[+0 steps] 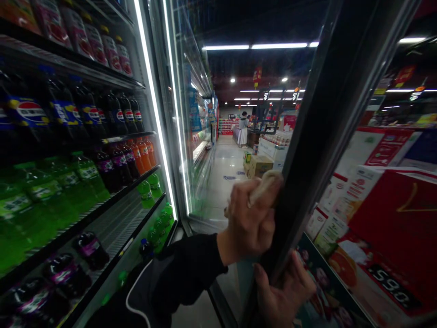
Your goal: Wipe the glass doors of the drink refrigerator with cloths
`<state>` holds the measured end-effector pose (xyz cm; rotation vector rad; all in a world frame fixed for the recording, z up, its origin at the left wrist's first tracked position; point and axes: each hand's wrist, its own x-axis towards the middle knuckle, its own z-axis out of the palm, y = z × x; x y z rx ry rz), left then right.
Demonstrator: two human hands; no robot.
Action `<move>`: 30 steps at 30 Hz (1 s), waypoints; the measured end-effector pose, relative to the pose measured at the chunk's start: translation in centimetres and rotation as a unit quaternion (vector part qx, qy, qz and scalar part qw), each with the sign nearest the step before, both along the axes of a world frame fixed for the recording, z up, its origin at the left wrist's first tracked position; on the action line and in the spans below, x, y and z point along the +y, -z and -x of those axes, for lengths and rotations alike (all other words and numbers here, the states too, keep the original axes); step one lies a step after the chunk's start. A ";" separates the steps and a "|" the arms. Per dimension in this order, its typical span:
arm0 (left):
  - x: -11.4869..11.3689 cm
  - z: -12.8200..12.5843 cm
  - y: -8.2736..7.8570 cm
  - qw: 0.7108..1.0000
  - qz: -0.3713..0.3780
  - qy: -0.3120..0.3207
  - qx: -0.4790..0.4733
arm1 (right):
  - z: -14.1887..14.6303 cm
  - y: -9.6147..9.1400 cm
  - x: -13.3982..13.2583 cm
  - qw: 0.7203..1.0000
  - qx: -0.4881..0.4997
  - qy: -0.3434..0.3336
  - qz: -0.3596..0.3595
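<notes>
The left hand (247, 218) was closed around a crumpled cream cloth (261, 187), pressing it against the inner face of a tall black metal door frame (317, 123) just right of the centre of the frame. A black sleeve (186, 273) with a thin white trim line ran from that hand toward the lower left corner. Lower down, the right hand (283, 294) was curled around the same black metal door frame at the bottom edge of the picture, gripping it well below the cloth.

Left of the hands stood a lit glass-door drinks cooler (174, 105). Its shelves filled the left side of the frame, with dark cola bottles (29, 111) bearing round red, white and blue logos at mid left and green soda bottles (20, 214) below them. Dark bottles with purple labels (64, 275) lay at lower left, orange bottles (143, 152) stood near the centre of the shelves, and red-labelled bottles (95, 45) lined the upper left.

To the right, beyond the black metal door frame, a large red and white promotional display (382, 205) carried a black price strip (392, 287). Down the pale store aisle (221, 191), cardboard boxes (259, 166) sat on the floor, and a distant person (243, 130) stood in a white skirt.
</notes>
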<state>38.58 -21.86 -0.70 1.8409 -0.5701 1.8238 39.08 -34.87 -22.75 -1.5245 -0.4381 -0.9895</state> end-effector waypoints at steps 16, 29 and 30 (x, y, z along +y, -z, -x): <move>13.5 -8.7 3.0 0.981 0.026 -0.179 -0.065 | 0.8 0.7 0.0 0.999 0.019 -0.023 -0.038; 25.2 -13.4 2.8 0.979 0.162 -0.121 0.040 | 0.8 -2.3 -0.6 0.998 -0.054 0.018 0.023; 24.4 -13.0 2.6 0.978 0.165 -0.120 0.043 | 0.8 -2.2 -0.4 0.999 -0.048 0.008 0.013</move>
